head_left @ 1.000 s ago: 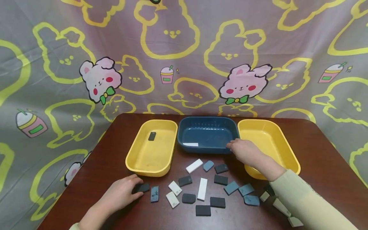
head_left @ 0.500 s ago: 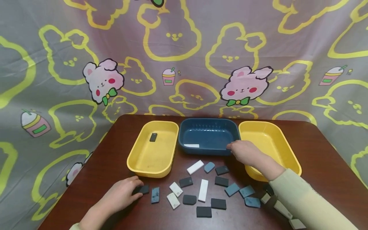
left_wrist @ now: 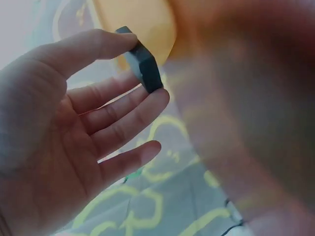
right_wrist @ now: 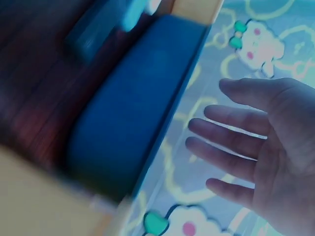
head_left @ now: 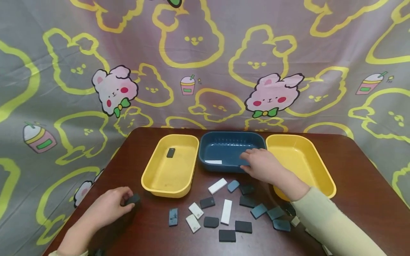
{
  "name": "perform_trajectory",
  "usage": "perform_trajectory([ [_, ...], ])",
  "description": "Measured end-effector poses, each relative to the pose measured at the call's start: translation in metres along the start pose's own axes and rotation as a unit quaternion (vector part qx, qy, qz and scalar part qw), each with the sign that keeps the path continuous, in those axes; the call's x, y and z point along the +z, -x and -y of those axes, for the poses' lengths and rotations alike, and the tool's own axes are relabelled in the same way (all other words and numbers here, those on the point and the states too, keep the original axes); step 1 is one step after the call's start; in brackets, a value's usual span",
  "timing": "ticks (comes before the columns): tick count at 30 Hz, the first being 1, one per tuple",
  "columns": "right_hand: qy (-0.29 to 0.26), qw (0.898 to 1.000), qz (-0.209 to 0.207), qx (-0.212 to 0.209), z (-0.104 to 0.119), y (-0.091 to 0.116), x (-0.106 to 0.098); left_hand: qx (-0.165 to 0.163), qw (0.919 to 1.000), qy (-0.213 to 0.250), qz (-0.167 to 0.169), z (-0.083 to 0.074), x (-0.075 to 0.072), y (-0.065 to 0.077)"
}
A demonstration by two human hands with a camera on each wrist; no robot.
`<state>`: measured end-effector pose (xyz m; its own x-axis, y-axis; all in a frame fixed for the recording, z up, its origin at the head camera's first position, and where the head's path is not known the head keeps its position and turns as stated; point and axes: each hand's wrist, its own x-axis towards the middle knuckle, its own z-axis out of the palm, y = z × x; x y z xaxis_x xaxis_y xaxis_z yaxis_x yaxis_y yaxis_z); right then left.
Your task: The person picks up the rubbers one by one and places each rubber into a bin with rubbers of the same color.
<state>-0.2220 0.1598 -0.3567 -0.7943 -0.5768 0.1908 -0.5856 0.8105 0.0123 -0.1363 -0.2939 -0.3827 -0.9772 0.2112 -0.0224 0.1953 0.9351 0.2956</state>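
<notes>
My left hand (head_left: 105, 209) pinches a small dark rectangular block (left_wrist: 142, 61) between thumb and fingertips, left of the left yellow tray (head_left: 147, 177). In the left wrist view the little finger stands free of the block. My right hand (head_left: 264, 165) is over the front right part of the blue tray (head_left: 205, 142), fingers spread and nothing in them. The right wrist view shows that palm (right_wrist: 290, 167) bare, beside the blue tray's wall (right_wrist: 128, 113). A white block (head_left: 213, 162) lies inside the blue tray, and a dark block (head_left: 171, 153) in the left yellow one.
Several white blocks (head_left: 226, 212), dark blocks (head_left: 227, 235) and blue-grey blocks (head_left: 173, 217) lie scattered on the brown table (head_left: 179, 241). A second yellow tray (head_left: 315, 163) stands at the right, partly behind my right forearm. A patterned curtain (head_left: 205, 78) hangs behind the table.
My left hand has moved left and slightly up with the dark block, away from the blue-grey one. My right hand has shifted left from the blue tray's corner, its fingers spreading.
</notes>
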Motion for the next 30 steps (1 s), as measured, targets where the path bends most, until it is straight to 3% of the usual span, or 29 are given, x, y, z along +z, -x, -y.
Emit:
perform_trajectory([
  [5,-0.027,0.997,-0.024,-0.071,0.028,-0.012,-0.002,0.000,0.9987,0.012,-0.050,0.006,-0.027,-0.017],
  [9,-0.054,0.991,-0.021,-0.117,0.053,-0.020,0.000,0.019,0.9963,0.015,-0.082,-0.005,-0.043,-0.039],
  [13,-0.066,0.988,0.007,-0.142,0.076,-0.027,0.005,0.039,0.9978,0.002,-0.054,-0.026,-0.054,-0.071],
  [21,-0.052,0.981,0.011,-0.184,0.108,-0.043,0.024,0.081,0.9919,-0.098,-0.002,-0.064,-0.064,-0.135],
  [25,-0.036,0.977,0.004,-0.209,0.118,-0.048,0.028,0.080,0.9895,-0.116,0.031,-0.075,-0.066,-0.166],
  [30,-0.019,0.972,0.008,-0.232,0.126,-0.051,0.030,0.076,0.9892,-0.112,0.056,-0.080,-0.057,-0.196],
])
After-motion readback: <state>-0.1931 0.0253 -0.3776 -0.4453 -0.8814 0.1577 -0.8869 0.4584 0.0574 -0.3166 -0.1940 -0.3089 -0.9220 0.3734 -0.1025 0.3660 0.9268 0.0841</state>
